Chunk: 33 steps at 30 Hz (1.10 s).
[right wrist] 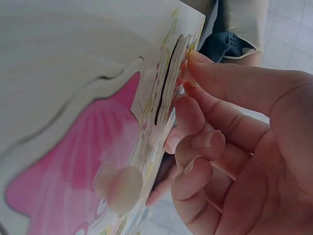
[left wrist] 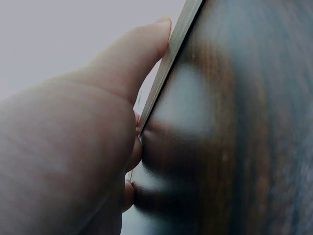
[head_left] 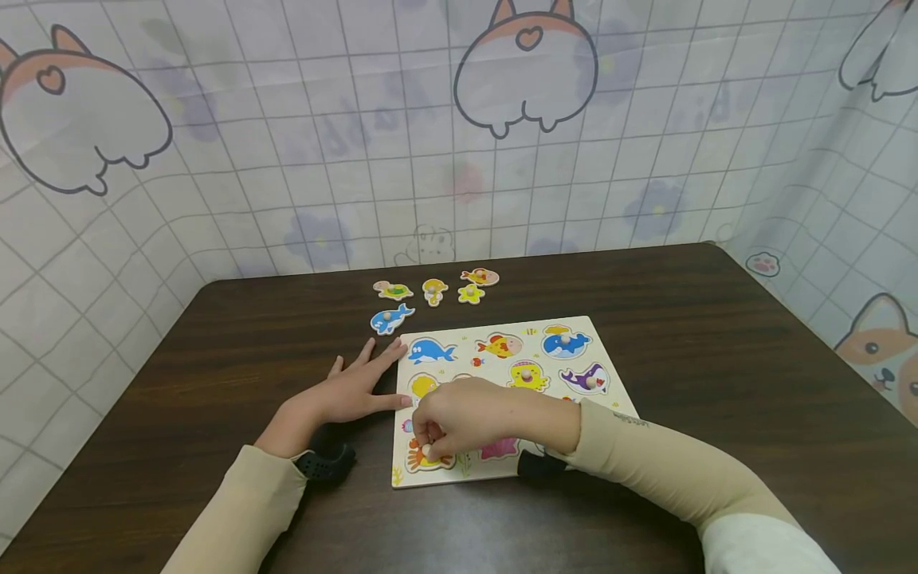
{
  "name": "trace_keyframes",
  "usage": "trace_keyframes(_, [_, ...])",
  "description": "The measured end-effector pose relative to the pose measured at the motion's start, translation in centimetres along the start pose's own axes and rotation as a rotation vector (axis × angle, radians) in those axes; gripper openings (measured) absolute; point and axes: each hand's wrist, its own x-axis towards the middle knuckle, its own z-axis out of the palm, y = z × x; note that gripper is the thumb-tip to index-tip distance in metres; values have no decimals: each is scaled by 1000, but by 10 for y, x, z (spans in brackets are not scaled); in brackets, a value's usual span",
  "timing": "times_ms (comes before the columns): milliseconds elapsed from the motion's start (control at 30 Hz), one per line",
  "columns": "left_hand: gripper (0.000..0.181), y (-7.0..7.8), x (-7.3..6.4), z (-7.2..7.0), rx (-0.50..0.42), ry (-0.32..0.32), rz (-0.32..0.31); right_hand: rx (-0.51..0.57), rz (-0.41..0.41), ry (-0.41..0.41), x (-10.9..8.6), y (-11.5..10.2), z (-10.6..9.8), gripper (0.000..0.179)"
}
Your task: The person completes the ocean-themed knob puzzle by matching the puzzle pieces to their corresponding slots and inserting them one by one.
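A cream wooden peg puzzle board (head_left: 495, 470) with sea-animal pictures lies on the table. My right hand (head_left: 466, 410) reaches over its lower left corner, where thumb and forefinger pinch the knob of an orange crab piece (head_left: 443, 462). In the right wrist view those fingers cover most of the crab piece (right wrist: 168, 81), and a pink piece (right wrist: 78, 156) with a pale knob is close by. My left hand (head_left: 351, 391) rests spread against the board's left side, with thumb and fingertips at its edge (left wrist: 166, 66) in the left wrist view.
Beyond the board lie loose knobbed pieces: a blue whale (head_left: 388, 320), a turtle (head_left: 392, 290), a seahorse (head_left: 433, 292), a yellow starfish (head_left: 471, 294) and a fish (head_left: 484, 277). A blue whale piece (head_left: 565, 344) and a purple one (head_left: 584, 379) are on the board.
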Motion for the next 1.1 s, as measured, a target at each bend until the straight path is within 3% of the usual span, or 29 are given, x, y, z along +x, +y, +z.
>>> trace_keyframes(1100, [95, -1, 2, 0, 5, -1, -1, -19, 54, -12, 1, -4, 0, 7])
